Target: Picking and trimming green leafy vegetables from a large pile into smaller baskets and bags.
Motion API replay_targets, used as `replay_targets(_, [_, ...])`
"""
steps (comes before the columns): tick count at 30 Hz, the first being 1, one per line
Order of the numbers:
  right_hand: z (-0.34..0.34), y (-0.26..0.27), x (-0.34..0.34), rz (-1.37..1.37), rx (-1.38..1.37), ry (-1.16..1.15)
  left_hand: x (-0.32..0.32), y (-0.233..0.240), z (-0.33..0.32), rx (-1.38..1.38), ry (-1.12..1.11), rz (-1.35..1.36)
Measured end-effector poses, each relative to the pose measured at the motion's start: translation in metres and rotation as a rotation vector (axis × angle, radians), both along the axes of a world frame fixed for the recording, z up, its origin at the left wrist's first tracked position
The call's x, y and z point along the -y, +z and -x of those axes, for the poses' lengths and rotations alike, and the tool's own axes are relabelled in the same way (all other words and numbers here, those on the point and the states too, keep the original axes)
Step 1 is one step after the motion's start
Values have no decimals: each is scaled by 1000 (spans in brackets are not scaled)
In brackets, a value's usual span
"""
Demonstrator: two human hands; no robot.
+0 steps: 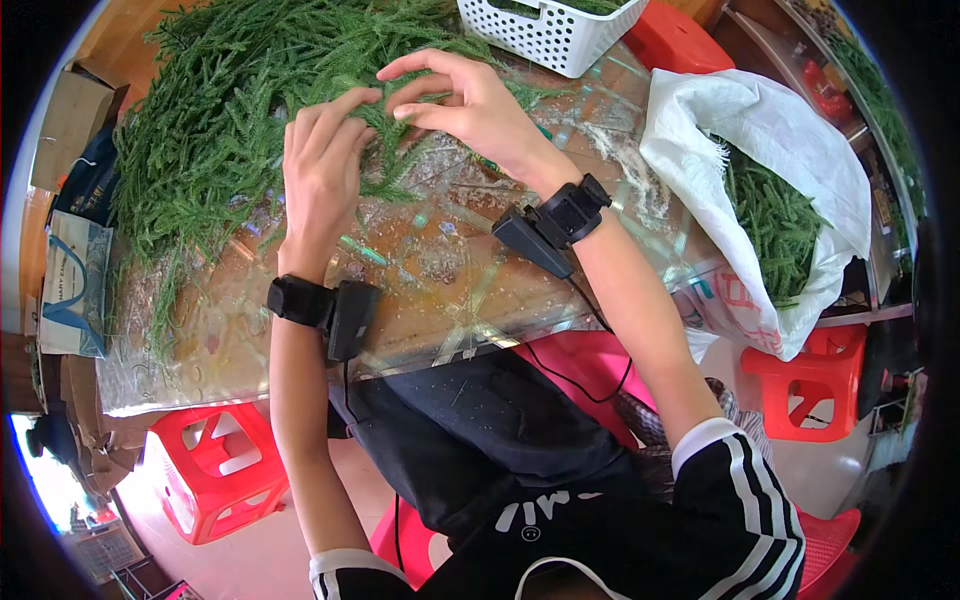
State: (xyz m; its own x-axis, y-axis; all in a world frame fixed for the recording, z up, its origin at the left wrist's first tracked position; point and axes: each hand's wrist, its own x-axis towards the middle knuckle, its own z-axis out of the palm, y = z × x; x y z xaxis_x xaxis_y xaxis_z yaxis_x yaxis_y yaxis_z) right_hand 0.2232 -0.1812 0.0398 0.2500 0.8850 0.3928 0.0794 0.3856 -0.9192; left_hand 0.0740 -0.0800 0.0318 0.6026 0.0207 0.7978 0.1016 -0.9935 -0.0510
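Note:
My left hand (324,161) is over the table, its fingers bent towards a feathery green sprig (391,154). From the right, my right hand (469,101) reaches to the same sprig, index finger stretched out, thumb and middle finger close together. The two sets of fingertips nearly meet. Whether either hand grips a stem is too small to tell. Behind and to the left of my hands spreads a large heap of needle-leaved green sprigs (217,135). Each wrist wears a black strap with a small cabled box.
White crumbs lie on the plastic-covered table (405,315). A white perforated basket (551,37) stands at the back. At the right a white woven sack (825,165) holds more greenery. Red plastic stools (217,472) stand on the floor; paper bags (75,285) are at the left.

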Motion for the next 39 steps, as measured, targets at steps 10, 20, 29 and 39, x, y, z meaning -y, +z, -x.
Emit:
replay_targets(10, [-3, -2, -2, -358, 648, -562, -3, -3, -1, 33, 0, 37])
replay_targets(20, [5, 3, 4, -45, 622, -364, 4, 2, 2, 64, 2, -133])
replay_targets(29, [8, 0, 1, -179, 817, -406, 2, 0, 1, 108, 2, -106])
replay_targets(39, [17, -3, 0, -270, 644, -498, 9, 1, -2, 60, 26, 18])
